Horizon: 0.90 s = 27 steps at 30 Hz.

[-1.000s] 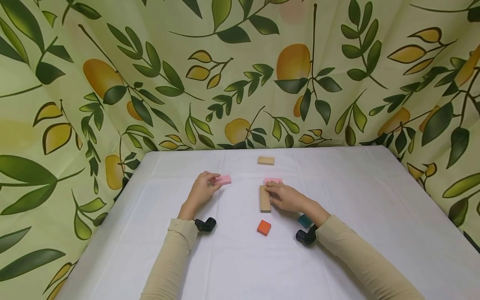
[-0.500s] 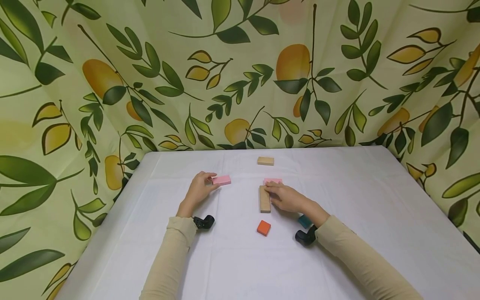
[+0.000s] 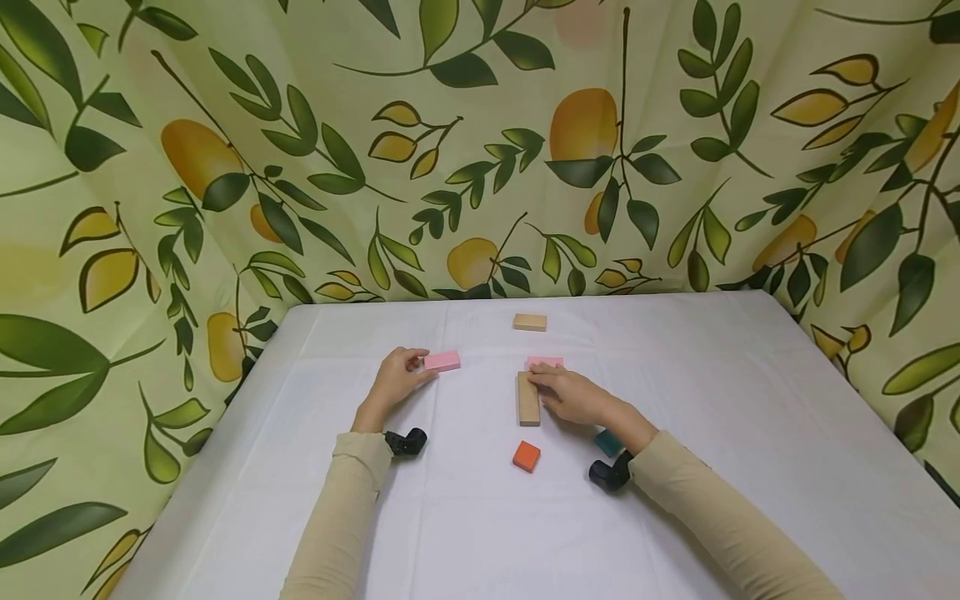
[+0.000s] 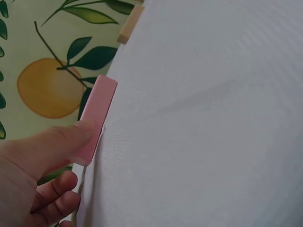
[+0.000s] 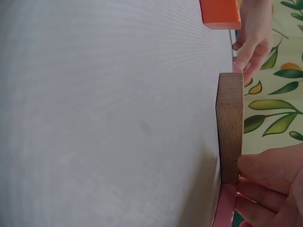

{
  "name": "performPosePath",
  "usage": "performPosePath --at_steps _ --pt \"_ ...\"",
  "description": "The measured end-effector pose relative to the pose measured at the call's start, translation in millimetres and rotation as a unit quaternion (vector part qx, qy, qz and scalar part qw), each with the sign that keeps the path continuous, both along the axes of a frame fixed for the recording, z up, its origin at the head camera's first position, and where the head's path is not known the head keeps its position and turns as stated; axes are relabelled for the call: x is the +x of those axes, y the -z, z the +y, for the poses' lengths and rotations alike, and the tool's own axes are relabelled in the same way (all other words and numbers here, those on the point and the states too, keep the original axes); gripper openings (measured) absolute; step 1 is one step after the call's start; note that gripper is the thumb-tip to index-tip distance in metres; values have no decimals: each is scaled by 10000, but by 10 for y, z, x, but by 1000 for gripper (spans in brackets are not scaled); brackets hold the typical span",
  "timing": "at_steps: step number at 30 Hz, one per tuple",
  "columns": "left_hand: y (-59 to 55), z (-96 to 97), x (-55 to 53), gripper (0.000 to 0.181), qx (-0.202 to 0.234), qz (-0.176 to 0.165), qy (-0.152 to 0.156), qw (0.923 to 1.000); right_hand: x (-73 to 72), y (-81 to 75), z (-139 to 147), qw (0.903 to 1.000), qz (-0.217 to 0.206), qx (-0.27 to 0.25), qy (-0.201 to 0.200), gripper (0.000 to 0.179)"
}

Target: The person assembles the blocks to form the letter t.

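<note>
In the head view my left hand (image 3: 397, 379) is at the left end of a pink block (image 3: 442, 361) lying on the white cloth. Its thumb (image 4: 71, 142) overlaps the block's side in the left wrist view, while the lower fingers curl loosely away from it. My right hand (image 3: 577, 396) touches a long wooden block (image 3: 528, 400) with its thumb (image 5: 265, 165). Other fingers of that hand rest against a second pink block (image 5: 226, 203), which meets the wooden block's far end. The hand partly hides this pink block from above.
An orange block (image 3: 527, 456) lies nearer than the wooden one. A teal block (image 3: 609, 442) sits partly under the right wrist. Farther back is a small wooden block (image 3: 530, 322). A patterned curtain (image 3: 480, 150) hangs behind the table's far edge.
My left fingers have slid a little left, uncovering more of the pink block, which stays in place. The right hand and its two blocks have not visibly moved.
</note>
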<state>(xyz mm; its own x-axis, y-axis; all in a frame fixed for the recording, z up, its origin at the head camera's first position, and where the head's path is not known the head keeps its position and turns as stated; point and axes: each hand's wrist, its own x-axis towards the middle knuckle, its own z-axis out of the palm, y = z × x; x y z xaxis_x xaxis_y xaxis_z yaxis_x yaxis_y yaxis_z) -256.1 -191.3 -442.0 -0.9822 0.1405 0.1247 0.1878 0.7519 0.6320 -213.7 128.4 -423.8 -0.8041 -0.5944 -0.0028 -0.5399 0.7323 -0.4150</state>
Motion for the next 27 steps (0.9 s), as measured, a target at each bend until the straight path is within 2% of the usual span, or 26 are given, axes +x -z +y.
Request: performPosePath --at_steps 7,27 --pt "11 -23 -18 45 -83 -87 -26 9999 -5 -3 2 10000 55 62 -17 42" --pt "53 -44 -34 37 217 -8 -68 9997 -2 -12 1 9999 1 104 -12 42"
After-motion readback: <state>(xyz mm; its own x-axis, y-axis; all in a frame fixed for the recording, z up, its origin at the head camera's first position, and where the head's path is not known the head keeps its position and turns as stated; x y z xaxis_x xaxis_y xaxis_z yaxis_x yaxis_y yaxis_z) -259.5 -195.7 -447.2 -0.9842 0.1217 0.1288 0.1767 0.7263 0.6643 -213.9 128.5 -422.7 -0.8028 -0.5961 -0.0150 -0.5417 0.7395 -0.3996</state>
